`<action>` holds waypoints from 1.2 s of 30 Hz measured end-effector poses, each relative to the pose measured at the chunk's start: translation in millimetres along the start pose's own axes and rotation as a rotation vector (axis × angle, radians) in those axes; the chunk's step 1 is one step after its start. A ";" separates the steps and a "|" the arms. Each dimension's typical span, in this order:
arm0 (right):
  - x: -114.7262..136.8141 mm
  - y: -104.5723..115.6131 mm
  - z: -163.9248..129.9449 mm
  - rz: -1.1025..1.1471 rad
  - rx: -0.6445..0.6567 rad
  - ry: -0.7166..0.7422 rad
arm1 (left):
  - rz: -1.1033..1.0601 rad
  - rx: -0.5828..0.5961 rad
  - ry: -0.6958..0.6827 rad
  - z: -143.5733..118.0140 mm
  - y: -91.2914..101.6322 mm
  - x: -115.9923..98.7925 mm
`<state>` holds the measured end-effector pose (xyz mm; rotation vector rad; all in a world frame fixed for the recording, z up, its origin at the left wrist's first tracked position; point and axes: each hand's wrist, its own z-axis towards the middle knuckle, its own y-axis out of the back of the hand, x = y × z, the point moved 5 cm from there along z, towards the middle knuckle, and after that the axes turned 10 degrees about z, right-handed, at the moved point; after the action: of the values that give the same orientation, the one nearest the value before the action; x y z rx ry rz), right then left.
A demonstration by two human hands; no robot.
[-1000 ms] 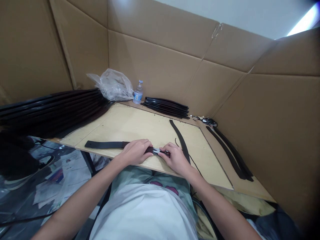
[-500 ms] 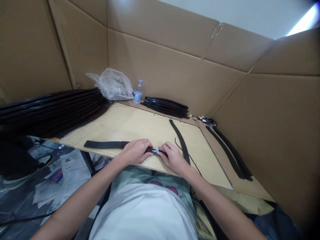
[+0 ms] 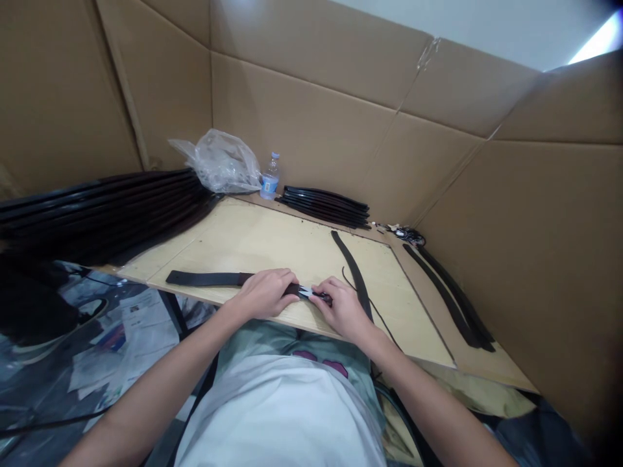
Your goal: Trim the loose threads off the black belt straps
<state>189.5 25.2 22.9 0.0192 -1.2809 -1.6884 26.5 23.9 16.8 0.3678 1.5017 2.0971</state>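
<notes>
Near the table's front edge, my left hand (image 3: 270, 293) is closed on a flat black strap (image 3: 204, 279). The strap's free part stretches left along the wood, and a dark brown section shows just beside my fingers. Small scissors (image 3: 306, 292) with silver blades and dark handles are gripped in my right hand (image 3: 339, 306). Their blades are parted and point left at the strap's end by my left fingertips. Whether the blades touch the strap, I cannot tell. Another black strap (image 3: 354, 269) lies behind my right hand, with a thin dark cord (image 3: 379, 314) beside it.
Bundled black strips (image 3: 111, 207) cover the table's left side. A clear plastic bag (image 3: 226, 162), a water bottle (image 3: 269, 178) and more strips (image 3: 324, 206) stand along the back. More straps (image 3: 445, 298) lie right. Cardboard walls (image 3: 311, 110) enclose the table. A person's shoe (image 3: 43, 347) shows left.
The scissor blades show slightly more and look wider apart. Both hands stay in nearly the same place, and the whole view has shifted a little.
</notes>
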 end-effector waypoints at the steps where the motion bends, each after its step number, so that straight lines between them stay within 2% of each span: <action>1: -0.9 -0.2 0.7 -0.006 -0.009 -0.024 | 0.000 0.000 -0.001 0.0 -0.1 0.0; 7: -4.2 0.3 5.6 0.013 -0.020 -0.143 | -0.002 0.000 0.000 0.3 -1.5 0.7; 14: -6.5 -1.4 7.2 0.065 0.011 -0.136 | 0.002 -0.004 -0.003 -0.1 -1.8 0.6; 32: 0.1 -9.9 0.3 -0.064 0.016 0.042 | 0.019 -0.005 -0.001 0.7 -1.1 0.5; 36: -1.4 -6.3 -2.6 -0.012 0.015 0.060 | 0.014 -0.001 -0.002 0.5 -0.7 0.5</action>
<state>187.4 24.1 16.4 0.0859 -1.2510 -1.6766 26.5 24.8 16.2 0.3813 1.5007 2.1075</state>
